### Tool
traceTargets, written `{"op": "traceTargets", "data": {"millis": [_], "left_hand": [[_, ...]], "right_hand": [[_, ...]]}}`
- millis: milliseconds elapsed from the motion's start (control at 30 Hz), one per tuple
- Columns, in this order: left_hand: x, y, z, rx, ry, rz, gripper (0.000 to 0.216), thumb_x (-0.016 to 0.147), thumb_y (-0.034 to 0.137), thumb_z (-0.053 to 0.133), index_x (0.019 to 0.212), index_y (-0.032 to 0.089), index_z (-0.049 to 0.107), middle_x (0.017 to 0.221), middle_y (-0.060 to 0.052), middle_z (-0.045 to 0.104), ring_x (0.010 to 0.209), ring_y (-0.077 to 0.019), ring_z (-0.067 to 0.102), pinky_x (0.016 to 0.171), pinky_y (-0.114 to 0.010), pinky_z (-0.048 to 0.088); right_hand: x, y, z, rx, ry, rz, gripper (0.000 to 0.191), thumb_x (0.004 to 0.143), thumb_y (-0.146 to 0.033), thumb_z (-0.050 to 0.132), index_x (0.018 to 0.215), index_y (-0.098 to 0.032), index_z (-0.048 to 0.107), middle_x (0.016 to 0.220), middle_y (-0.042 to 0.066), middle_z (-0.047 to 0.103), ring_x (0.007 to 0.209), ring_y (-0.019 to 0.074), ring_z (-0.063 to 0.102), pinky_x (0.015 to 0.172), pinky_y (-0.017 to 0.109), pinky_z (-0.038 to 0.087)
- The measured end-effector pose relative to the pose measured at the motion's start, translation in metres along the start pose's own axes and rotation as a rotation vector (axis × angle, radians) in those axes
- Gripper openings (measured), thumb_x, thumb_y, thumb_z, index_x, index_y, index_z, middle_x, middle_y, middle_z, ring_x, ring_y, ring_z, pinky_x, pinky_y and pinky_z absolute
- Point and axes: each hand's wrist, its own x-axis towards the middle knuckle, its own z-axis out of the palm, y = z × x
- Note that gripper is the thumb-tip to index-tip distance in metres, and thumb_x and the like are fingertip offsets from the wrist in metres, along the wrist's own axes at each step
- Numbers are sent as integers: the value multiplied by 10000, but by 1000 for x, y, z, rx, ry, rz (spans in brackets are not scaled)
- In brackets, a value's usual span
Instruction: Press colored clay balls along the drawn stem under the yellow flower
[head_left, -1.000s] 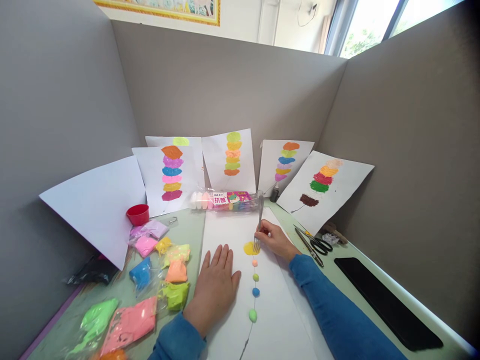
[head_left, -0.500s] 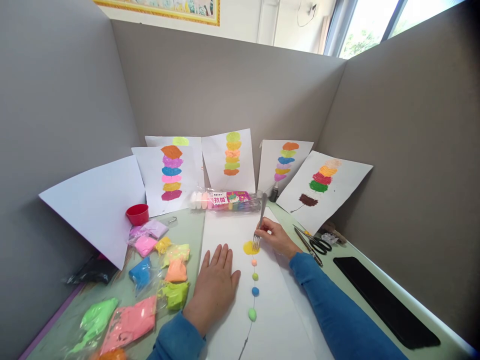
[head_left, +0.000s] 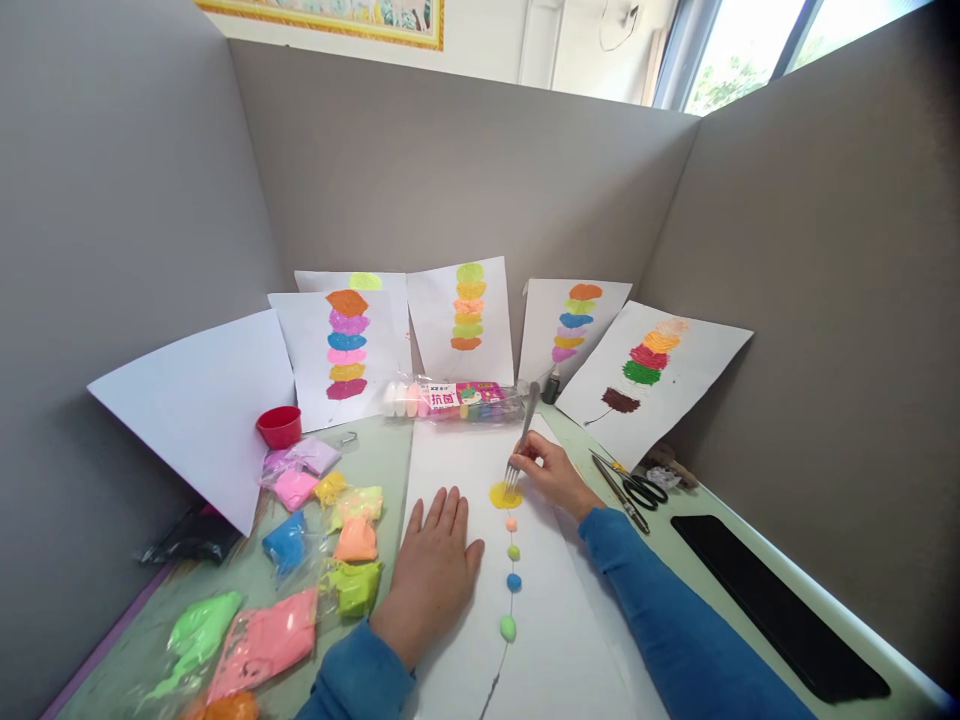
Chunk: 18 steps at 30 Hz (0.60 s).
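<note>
My right hand [head_left: 553,474] grips a metal fork [head_left: 528,418], its tines pointing down onto a flattened yellow clay disc [head_left: 504,497]. The disc lies on a white sheet of paper [head_left: 450,455]. Below it, along a drawn line, sit small clay balls: a peach one [head_left: 511,525], a yellow-green one [head_left: 514,552], a blue one [head_left: 514,582] and a light green one [head_left: 508,628]. My left hand [head_left: 435,575] rests flat on the paper left of the balls, fingers spread and holding nothing.
Bags of coloured clay, such as a coral one [head_left: 268,640], lie at left near a red cup [head_left: 279,428]. A pack of markers [head_left: 457,400] lies behind the paper. At right are scissors [head_left: 641,490], a pen [head_left: 621,492] and a black phone-like slab [head_left: 776,605]. Painted sheets [head_left: 465,310] lean around the back.
The fork's tines have shifted slightly left over the yellow disc, and its handle leans a little more to the right. My left hand stays flat; the whole view has moved slightly.
</note>
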Motion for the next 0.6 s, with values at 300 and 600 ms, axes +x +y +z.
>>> {"op": "traceTargets", "data": {"millis": [300, 600], "left_hand": [[0, 1, -2, 12, -5, -6, 542, 936, 378, 250, 1388, 102, 366, 1467, -105, 300, 1375, -244, 238, 1120, -482, 216], [1, 1, -1, 3, -9, -9, 537, 933, 367, 265, 1384, 94, 368, 1461, -108, 305, 1371, -248, 248, 1114, -490, 226]], "right_hand": [[1, -2, 19, -13, -83, -4, 78, 767, -220, 550, 703, -184, 526, 621, -46, 498, 583, 110, 444, 577, 239, 358], [7, 2, 17, -86, 76, 21, 83, 764, -224, 529, 699, -195, 487, 615, -40, 476, 588, 127, 436, 580, 252, 330]]}}
